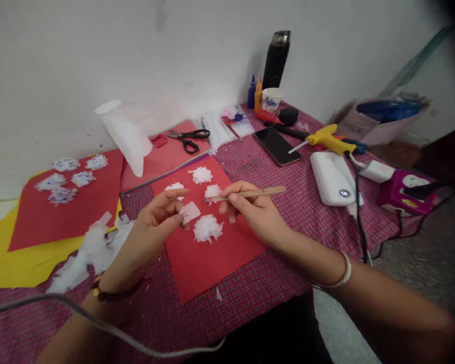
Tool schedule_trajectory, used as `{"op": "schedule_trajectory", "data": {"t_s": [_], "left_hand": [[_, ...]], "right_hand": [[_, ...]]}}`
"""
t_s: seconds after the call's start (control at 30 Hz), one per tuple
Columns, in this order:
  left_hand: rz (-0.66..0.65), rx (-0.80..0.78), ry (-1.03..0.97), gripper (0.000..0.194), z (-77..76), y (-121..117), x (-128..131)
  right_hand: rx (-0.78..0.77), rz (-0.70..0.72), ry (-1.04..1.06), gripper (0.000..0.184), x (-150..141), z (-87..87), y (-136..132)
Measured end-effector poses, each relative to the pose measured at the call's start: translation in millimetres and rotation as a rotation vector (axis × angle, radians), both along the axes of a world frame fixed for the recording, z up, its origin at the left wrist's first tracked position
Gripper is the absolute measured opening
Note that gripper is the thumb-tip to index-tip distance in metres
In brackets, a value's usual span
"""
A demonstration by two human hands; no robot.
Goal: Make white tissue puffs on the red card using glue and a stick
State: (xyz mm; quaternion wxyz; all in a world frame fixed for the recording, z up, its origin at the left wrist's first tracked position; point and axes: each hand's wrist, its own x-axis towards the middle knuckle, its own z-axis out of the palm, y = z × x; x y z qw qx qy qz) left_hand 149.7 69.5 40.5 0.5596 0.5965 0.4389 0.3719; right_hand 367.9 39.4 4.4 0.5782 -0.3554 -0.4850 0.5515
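My left hand point(166, 215) pinches a small white paper square point(190, 212) between thumb and fingers. In my right hand point(252, 207) is a thin wooden stick, perhaps a brush point(267, 191), its narrow tip pointing left toward the square but apart from it. Both hands hover over a red sheet point(208, 270). On that sheet sit several tufts of white paper, among them a nearer tuft point(208, 228) and a farther tuft point(201, 175). Loose white paper pieces point(94, 250) lie left of my left wrist.
Scissors point(189, 137), a phone point(276, 145), a yellow glue gun point(329, 139) and a white power bank point(333, 179) lie toward the back and right. Another red sheet point(30, 217) holds blue-specked tufts. A black bottle point(276, 60) stands by the wall. A cable point(109, 326) crosses the foreground.
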Motion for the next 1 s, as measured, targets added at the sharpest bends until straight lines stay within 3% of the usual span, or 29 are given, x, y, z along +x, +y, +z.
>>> {"op": "schedule_trajectory", "data": {"t_s": [0.17, 0.3, 0.5, 0.7, 1.0], "left_hand": [[-0.113, 0.017, -0.021, 0.043, 8.7, -15, 9], [-0.159, 0.05, -0.035, 0.041, 6.0, -21, 15], [0.009, -0.033, -0.101, 0.031, -7.4, -27, 25], [0.002, -0.484, -0.413, 0.033, -23.4, -30, 30], [0.262, -0.495, -0.396, 0.024, -20.7, -24, 33]], "right_hand": [[-0.029, 0.067, -0.009, 0.016, -11, -3.7, -1], [-0.048, 0.12, 0.03, 0.023, -19, -0.8, -2], [-0.074, 0.028, -0.053, 0.017, -19, -0.1, -2], [-0.064, 0.023, -0.057, 0.015, -18, 0.4, -3], [0.095, -0.054, 0.055, 0.015, 0, 2.3, -8]]}}
